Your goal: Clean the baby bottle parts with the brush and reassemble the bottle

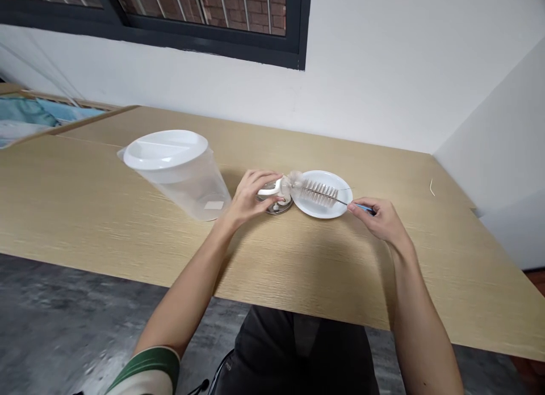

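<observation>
Right hand [381,218] fingers pinch brush [320,193] handle; left hand [249,197] fingers clasp small lid [272,190].

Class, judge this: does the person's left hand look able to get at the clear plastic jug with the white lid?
Probably yes: the left hand grips a small white-and-metal object right beside the clear plastic jug, with bare table around and nothing between.

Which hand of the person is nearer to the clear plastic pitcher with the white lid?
Left. The left hand grips a small metal item just right of the pitcher; the right hand holds the brush handle, beyond the white plate.
</observation>
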{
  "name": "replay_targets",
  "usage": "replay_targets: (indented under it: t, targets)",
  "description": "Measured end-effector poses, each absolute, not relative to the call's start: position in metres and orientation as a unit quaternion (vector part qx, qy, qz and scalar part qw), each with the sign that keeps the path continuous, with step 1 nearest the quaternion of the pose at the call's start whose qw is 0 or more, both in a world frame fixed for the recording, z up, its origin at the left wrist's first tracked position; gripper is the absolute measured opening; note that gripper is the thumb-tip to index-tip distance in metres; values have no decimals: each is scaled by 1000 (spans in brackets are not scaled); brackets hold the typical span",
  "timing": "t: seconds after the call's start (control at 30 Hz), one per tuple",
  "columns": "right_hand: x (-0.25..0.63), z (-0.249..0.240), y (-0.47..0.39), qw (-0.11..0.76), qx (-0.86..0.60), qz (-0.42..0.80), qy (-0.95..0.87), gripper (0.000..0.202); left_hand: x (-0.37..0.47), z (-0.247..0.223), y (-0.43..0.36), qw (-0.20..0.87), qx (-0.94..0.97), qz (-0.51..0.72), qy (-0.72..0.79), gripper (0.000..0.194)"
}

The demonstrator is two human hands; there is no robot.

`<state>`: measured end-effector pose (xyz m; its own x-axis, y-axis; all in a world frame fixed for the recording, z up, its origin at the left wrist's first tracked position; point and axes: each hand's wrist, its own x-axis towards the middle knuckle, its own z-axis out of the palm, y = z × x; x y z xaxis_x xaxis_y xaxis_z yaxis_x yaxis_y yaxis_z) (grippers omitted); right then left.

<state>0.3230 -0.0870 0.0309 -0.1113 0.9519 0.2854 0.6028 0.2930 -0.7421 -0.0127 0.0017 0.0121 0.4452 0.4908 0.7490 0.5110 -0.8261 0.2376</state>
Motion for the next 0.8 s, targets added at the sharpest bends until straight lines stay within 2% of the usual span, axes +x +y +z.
replay_targets:
  t: [0.33, 0.8]
  targets:
    - [331, 34, -89, 309, -570, 231, -726, 42, -11, 4, 6, 37, -883, -388, -261, 42]
    - [326, 20, -83, 363, -521, 236, -735, 31, -16, 12, 5, -9, -884, -352, -308, 43]
